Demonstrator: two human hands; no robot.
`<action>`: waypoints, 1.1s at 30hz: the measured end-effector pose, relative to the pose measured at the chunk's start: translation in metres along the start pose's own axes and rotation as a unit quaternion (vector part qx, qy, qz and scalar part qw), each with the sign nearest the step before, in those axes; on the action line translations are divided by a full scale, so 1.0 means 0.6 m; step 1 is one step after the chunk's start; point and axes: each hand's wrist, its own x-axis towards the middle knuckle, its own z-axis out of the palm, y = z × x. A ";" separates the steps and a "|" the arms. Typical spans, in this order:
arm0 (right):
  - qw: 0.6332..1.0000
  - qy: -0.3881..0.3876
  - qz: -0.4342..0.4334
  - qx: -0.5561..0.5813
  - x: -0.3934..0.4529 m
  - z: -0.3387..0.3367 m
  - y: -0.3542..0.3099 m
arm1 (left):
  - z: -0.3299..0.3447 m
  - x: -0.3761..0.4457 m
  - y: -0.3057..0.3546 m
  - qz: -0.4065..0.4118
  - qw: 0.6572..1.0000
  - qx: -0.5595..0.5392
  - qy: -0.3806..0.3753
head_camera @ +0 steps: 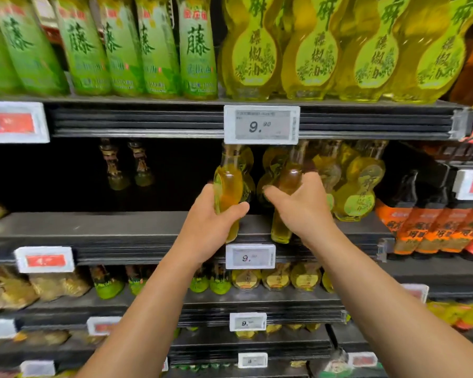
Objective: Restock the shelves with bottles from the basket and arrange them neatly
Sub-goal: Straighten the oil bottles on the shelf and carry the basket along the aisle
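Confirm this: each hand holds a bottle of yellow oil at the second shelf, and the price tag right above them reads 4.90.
One detail is wrong. The head view shows the price tag above them reading 9.90, not 4.90. The rest holds: the left hand and right hand each hold a bottle of yellow oil at the second shelf.

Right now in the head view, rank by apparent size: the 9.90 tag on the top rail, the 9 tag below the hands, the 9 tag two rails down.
Largest to smallest, as they look:
1. top-rail 9.90 tag
2. tag below the hands
3. lower tag
Wide-angle distortion may exaggerate the gaps; real sizes could match.
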 end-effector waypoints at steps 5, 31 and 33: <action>0.999 -0.016 -0.042 -0.025 0.006 0.013 0.005 | 0.001 0.006 -0.008 -0.003 1.000 0.020 0.023; 0.950 -0.181 -0.189 -0.169 -0.082 -0.048 -0.109 | -0.036 -0.014 0.004 0.020 0.998 0.053 -0.003; 0.949 -0.191 -0.173 -0.183 -0.081 -0.001 -0.098 | -0.051 -0.011 0.004 0.016 0.997 0.000 -0.079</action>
